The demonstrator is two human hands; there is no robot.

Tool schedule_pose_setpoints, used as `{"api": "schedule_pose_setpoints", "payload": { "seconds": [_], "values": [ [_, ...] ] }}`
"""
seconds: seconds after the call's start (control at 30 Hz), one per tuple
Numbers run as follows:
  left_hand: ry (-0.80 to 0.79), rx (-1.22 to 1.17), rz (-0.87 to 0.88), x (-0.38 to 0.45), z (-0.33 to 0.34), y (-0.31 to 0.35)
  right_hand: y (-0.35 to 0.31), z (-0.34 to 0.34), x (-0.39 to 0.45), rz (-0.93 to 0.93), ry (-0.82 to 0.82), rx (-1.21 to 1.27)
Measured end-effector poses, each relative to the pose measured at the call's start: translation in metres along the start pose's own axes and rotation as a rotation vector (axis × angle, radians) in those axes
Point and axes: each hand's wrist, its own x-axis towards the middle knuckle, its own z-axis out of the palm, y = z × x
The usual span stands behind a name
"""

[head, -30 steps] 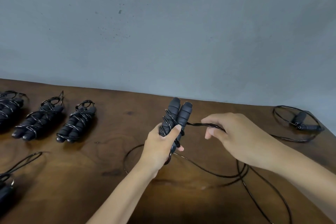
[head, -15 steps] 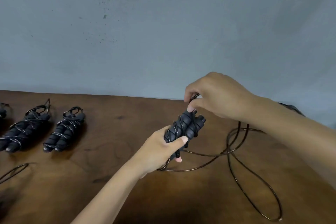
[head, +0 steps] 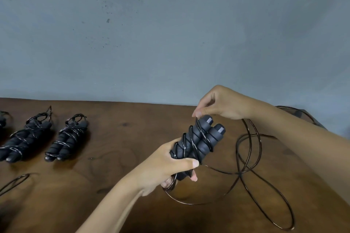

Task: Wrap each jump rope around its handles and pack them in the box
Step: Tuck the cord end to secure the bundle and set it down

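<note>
1. Two handles held side by side, tilted up and to the right, above the table; several turns of rope already crossing them.
2. Left hand wrapped round the lower part of the handles, thumb pressed over the turns near the bottom, pinning them.
3. Right hand closed in a pinch on the rope just above the top of the nearer handle, guiding a turn there.
4. Plenty of rope left loose: large loops lying on the table to the right, running back under the right forearm and up to the pinch.
5. Two wrapped bundles lying side by side on the table at the left, well apart from the hands; a sliver of a third at the left edge.
6. Part of an unwrapped rope loop at lower left; another coil half hidden behind the right arm at the table's far right.
7. No box anywhere in view.
8. Step in hand, as a judgement: winding, roughly midway on this rope, with packing not yet begun.
9. Next move likely calls for carrying the pinched rope down and round the handles under steady tension, thumb kept on the earlier turns so none slip.
10. Risk: crossed loops on the table may snag or knot as slack is drawn in.
</note>
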Motion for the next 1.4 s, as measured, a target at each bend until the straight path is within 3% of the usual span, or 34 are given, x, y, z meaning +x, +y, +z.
{"api": "schedule_pose_setpoints", "payload": {
  "seconds": [0.23, 0.57, 0.9, 1.07, 1.23, 1.4],
  "values": [
    [-0.074, -0.225, -0.039, -0.004, 0.003, -0.017, 0.018, 0.026, -0.017, 0.036, -0.118, 0.109],
    [0.006, -0.421, 0.008, 0.001, 0.009, -0.023, 0.009, 0.029, -0.055, 0.056, -0.035, -0.037],
    [0.215, -0.505, -0.080, 0.010, 0.001, -0.029, -0.014, 0.022, -0.084, 0.197, 0.211, -0.196],
    [0.284, -0.521, -0.144, 0.018, -0.002, -0.030, -0.039, 0.024, -0.094, 0.065, 0.405, -0.428],
    [0.262, -0.336, -0.176, 0.024, -0.003, -0.024, -0.066, 0.022, -0.094, -0.055, 0.184, -0.788],
    [0.156, -0.092, -0.187, 0.026, -0.006, -0.005, -0.080, 0.008, -0.074, -0.173, 0.077, -0.938]
  ]
}}
